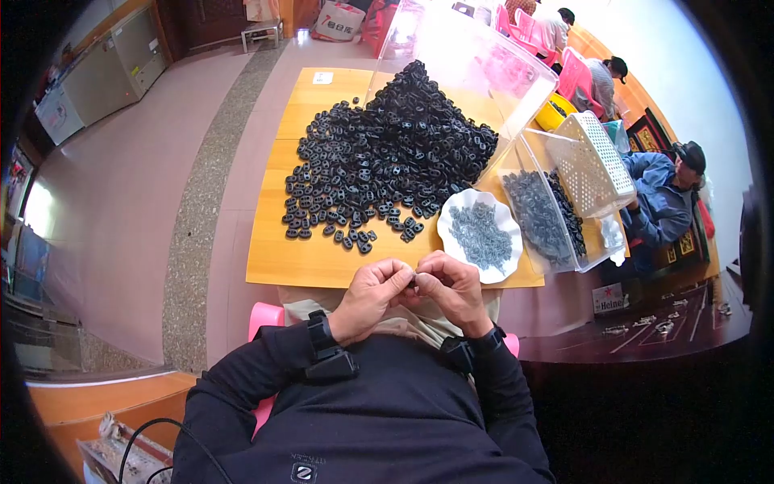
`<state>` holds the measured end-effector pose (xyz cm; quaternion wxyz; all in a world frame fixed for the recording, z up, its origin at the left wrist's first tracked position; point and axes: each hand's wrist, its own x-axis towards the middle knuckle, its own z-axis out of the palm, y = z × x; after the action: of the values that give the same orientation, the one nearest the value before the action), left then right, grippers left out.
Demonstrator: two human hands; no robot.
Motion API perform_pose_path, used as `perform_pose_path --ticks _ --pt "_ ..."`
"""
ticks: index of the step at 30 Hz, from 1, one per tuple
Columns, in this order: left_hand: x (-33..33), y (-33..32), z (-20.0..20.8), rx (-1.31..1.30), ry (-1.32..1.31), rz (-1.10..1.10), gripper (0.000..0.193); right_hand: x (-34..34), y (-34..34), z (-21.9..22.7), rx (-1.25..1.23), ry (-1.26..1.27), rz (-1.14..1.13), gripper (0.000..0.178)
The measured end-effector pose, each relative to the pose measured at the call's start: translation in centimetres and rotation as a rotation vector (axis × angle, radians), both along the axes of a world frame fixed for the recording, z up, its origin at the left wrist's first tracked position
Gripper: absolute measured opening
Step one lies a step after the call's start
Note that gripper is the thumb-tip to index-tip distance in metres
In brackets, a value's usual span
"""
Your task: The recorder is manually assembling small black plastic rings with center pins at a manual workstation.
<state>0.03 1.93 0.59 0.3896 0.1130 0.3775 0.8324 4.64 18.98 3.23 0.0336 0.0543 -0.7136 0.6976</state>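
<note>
My left hand (371,297) and my right hand (453,292) meet just off the near edge of the wooden table, in front of my body. Thumbs and fingers of both are closed in a pinch around a small dark piece (414,282), mostly hidden by the fingertips. Beyond them a large heap of small black two-holed plastic pieces (355,177) covers much of the table; a few lie loose at its near edge. Close to my right hand is a white scalloped plate (446,234) full of small clear or greyish bits (481,234).
A tipped clear bin (516,77) stands behind the heap. Right of the plate, a clear box (576,262) holds grey and black pieces, with a white perforated basket (592,161) on it. A person in blue (661,194) sits at right; others sit farther back. The table (270,258) has bare wood at left.
</note>
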Motion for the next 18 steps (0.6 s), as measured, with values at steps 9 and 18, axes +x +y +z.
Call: perform_pose_path --ticks 9,18 --pt "0.2 0.2 0.1 -0.001 0.029 0.076 0.018 -0.1 0.0 0.4 0.391 0.175 -0.033 0.004" --pt "0.1 0.3 0.2 -0.073 0.006 0.092 0.017 0.2 -0.1 1.0 0.141 0.038 -0.030 0.006"
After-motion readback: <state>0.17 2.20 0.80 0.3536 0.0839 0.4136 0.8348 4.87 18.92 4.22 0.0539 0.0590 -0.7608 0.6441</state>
